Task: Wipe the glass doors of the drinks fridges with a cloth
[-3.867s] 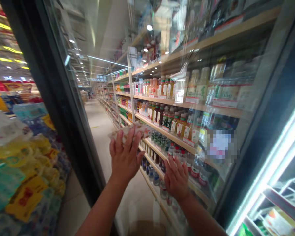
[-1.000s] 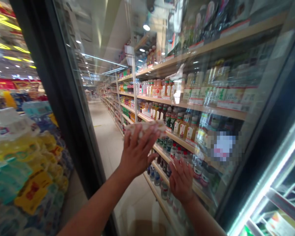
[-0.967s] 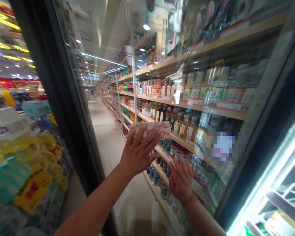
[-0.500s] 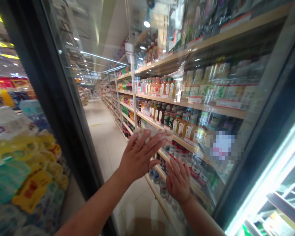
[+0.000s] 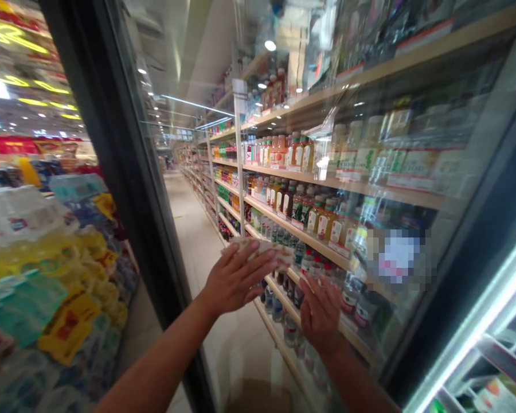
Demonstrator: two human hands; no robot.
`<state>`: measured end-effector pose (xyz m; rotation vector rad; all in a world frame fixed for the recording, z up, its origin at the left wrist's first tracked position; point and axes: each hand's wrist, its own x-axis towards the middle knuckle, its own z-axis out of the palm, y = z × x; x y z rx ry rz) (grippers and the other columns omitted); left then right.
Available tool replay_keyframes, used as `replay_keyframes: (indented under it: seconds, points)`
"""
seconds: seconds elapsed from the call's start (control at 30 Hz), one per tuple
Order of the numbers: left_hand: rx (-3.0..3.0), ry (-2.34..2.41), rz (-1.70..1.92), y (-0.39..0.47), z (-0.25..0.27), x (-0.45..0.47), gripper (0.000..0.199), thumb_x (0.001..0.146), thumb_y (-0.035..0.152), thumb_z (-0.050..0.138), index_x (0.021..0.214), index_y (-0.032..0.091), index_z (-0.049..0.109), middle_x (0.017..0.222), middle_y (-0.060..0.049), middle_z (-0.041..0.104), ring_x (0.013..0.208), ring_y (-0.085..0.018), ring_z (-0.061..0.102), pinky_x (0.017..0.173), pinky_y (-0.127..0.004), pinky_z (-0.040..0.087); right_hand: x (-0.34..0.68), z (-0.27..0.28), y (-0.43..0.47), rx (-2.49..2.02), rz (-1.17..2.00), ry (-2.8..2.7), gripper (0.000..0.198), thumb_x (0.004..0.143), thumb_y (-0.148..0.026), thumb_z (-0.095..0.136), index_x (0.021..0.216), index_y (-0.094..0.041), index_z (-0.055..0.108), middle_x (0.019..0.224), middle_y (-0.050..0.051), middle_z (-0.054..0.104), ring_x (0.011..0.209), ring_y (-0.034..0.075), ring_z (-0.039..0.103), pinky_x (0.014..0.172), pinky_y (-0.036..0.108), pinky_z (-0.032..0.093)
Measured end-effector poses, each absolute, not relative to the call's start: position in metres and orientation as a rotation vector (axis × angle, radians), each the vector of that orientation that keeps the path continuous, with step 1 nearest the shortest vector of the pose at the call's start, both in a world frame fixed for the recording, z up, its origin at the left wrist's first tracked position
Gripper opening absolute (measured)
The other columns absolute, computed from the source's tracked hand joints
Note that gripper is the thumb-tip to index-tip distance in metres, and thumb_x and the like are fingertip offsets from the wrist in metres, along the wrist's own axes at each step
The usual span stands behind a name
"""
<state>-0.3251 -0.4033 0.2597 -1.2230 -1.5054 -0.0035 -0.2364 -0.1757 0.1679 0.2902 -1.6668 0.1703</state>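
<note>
My left hand (image 5: 236, 279) lies flat with its fingers stretched out over a whitish patterned cloth (image 5: 264, 252), pressing it on the glass door (image 5: 223, 355). The cloth shows above and beyond the fingers. Lower and to the right, my right hand (image 5: 322, 312) rests by the same glass, back toward me, with fingers raised and slightly bent. No object is clearly visible in it. A blurred pale label (image 5: 398, 258) sits on the glass right of both hands.
Dark door frame (image 5: 124, 201) borders the glass at left, and another frame bar (image 5: 451, 292) at right. A bright strip light (image 5: 477, 327) runs beside it. Wrapped drink bottles (image 5: 34, 252) are stacked at left. Through the glass show bottle shelves (image 5: 335, 183) and an aisle floor (image 5: 180, 201).
My left hand and the cloth have slid left and a little down across the glass. My right hand stays nearly in place on the door. The whole view has shifted slightly.
</note>
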Motion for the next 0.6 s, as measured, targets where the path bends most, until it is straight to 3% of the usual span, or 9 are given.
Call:
replay_keyframes:
  seconds: [0.1,0.2,0.3,0.43,0.5,0.6]
  points:
    - [-1.288,-1.456,-0.097,-0.407,0.262,-0.331,0.058,0.109,0.048,0.030,0.164,0.033,0.022,0.166,0.000,0.035,0.158,-0.024,0.022,0.132,-0.047,0.013,-0.233,0.193,-0.198,0.416,0.241,-1.602,0.061,0.090,-0.005,0.051,0.150,-0.010,0.048,0.144,0.017,0.061,0.149,0.026,0.044,0.123,0.046,0.038]
    - [-1.342,-1.383,-0.218,-0.409,0.262,-0.338,0.062,0.109,0.048,0.029,0.166,0.034,0.007,0.172,-0.002,0.019,0.157,-0.026,0.025,0.130,-0.049,0.022,-0.240,0.222,-0.227,0.661,0.220,-1.579,0.064,0.091,-0.008,0.046,0.155,-0.011,0.040,0.155,0.016,0.052,0.151,0.027,0.042,0.120,0.048,0.042]
    - [-1.380,-1.300,-0.403,-0.409,0.257,-0.343,0.061,0.109,0.042,0.030,0.166,0.034,0.010,0.174,-0.001,0.011,0.157,-0.027,0.026,0.128,-0.049,0.030,-0.256,0.236,-0.249,0.713,0.183,-1.673,0.057,0.095,-0.013,0.039,0.152,-0.010,0.041,0.158,0.016,0.048,0.155,0.025,0.035,0.123,0.045,0.038]
    - [-1.392,-1.235,-0.632,-0.411,0.248,-0.344,0.059,0.106,0.026,0.035,0.163,0.035,0.022,0.174,-0.005,0.008,0.157,-0.030,0.025,0.122,-0.053,0.040,-0.272,0.230,-0.260,0.563,0.028,-1.779,0.049,0.099,-0.026,0.051,0.147,-0.016,0.054,0.157,0.010,0.052,0.160,0.023,0.021,0.131,0.042,0.017]
    - [-1.322,-1.203,-0.628,-0.412,0.245,-0.346,0.055,0.107,0.028,0.035,0.161,0.033,0.028,0.174,-0.005,0.011,0.158,-0.028,0.021,0.124,-0.050,0.038,-0.274,0.230,-0.258,0.530,-0.051,-1.796,0.046,0.099,-0.032,0.056,0.145,-0.025,0.058,0.156,0.003,0.054,0.160,0.022,0.019,0.132,0.041,0.010]
    - [-1.194,-1.145,-0.545,-0.410,0.246,-0.347,0.054,0.108,0.039,0.034,0.161,0.031,0.030,0.173,-0.003,0.017,0.159,-0.025,0.021,0.130,-0.048,0.026,-0.272,0.247,-0.244,0.524,-0.139,-1.768,0.042,0.098,-0.033,0.060,0.140,-0.031,0.062,0.151,0.000,0.059,0.158,0.019,0.026,0.132,0.040,0.009]
